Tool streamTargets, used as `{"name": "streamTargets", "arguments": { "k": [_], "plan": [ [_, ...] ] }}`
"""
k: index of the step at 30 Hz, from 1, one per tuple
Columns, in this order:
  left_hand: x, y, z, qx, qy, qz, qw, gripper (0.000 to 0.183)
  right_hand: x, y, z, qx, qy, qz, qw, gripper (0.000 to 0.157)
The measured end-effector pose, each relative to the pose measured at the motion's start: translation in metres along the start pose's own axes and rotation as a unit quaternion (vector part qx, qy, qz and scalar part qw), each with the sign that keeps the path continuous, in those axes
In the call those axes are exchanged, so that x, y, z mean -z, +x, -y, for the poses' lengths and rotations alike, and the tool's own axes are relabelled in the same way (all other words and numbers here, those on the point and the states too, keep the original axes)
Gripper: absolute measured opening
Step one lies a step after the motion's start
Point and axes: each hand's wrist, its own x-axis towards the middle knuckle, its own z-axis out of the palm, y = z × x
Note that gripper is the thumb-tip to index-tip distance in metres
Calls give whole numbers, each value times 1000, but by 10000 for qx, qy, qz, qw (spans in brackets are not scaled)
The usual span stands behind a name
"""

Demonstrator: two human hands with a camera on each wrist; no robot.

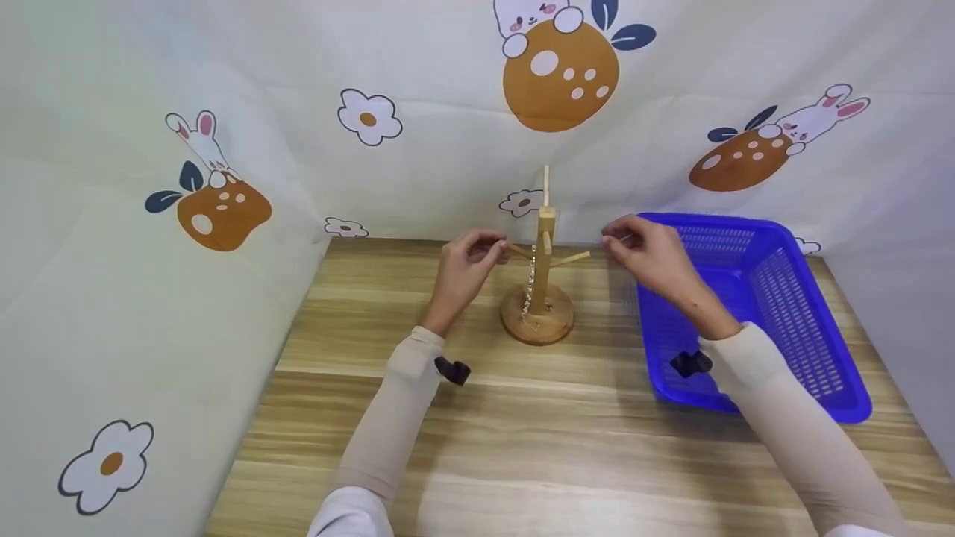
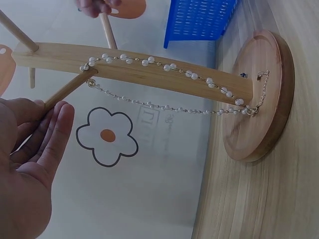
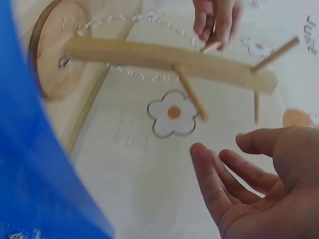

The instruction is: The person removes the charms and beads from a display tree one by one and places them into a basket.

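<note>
A wooden jewelry stand [image 1: 545, 276] with a round base [image 2: 269, 99] and several pegs stands upright on the table. From one peg [image 2: 70, 92] hangs a pearl necklace [image 2: 149, 61]; its lower end and thin chain [image 2: 265, 87] lie on the base. My left hand [image 1: 466, 265] pinches the outer end of that same peg between thumb and fingers. To the right of the stand, my right hand [image 3: 259, 184] is in the air with fingers loosely bent and nothing between them. It is apart from the nearest peg [image 3: 192, 94] and overlaps the basket's left edge in the head view.
A blue plastic basket [image 1: 817, 298] with slotted walls stands on the right of the wood-grain table [image 1: 358, 328]. Something small and shiny [image 3: 15, 235] shows at the basket's corner in the right wrist view. A printed cloth [image 1: 433, 179] hangs behind and along the sides.
</note>
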Motion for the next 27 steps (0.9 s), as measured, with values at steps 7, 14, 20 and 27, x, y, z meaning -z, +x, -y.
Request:
{"name": "streamTargets", "arguments": {
  "k": [7,14,20,27],
  "plan": [
    [1,-1,-2,99,-59,14,9999,16,-18,0,10,47,57,562,9984,24],
    [1,-2,-2,134,-80,25,9999,17,-25,-2,7,90,3,556,9984,17],
    [0,-2,-1,85,-81,-21,9999,17,-29,-5,6,18,95,441,9990,15],
    [-1,0,-1,152,-88,-4,9998,18,-32,-7,5,-51,231,328,9992,13]
  ]
}}
